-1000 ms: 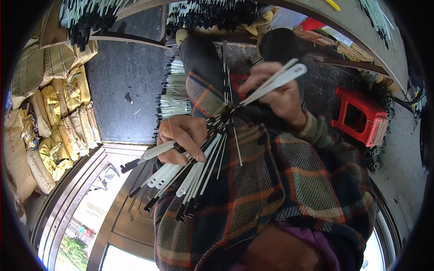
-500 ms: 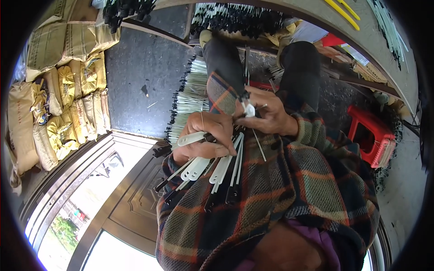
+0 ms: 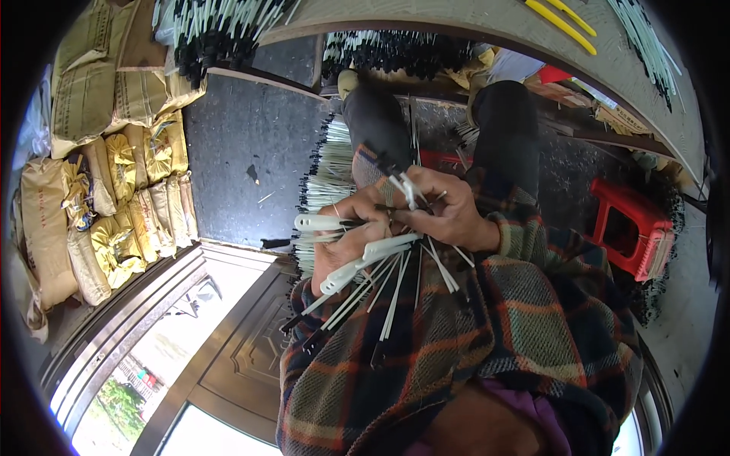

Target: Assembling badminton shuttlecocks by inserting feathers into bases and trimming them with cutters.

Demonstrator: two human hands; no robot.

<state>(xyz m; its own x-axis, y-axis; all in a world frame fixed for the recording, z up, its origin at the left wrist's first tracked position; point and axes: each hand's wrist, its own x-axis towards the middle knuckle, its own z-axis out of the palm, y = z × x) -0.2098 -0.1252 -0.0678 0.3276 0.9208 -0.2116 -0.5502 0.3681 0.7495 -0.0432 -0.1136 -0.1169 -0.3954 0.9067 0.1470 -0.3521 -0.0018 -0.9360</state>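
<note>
Several flat white strips (image 3: 389, 248) with holes near their ends splay out beside and below our left hand (image 3: 346, 228), bundled with thin pale rods (image 3: 394, 300) whose ends are partly black. That hand is clasped around the bundle. Close against it on the right, our right hand (image 3: 450, 213) pinches a white piece (image 3: 411, 190) between thumb and fingers. Below both hands we see our plaid coat (image 3: 395, 380). Just past the left hand runs a row of similar rods (image 3: 327, 171); well left of it, sacks (image 3: 53, 228) are stacked. Right of the right hand sits a red stool (image 3: 604, 197). Far ahead of both hands, a table (image 3: 471, 19) carries yellow handles (image 3: 564, 27).
</note>
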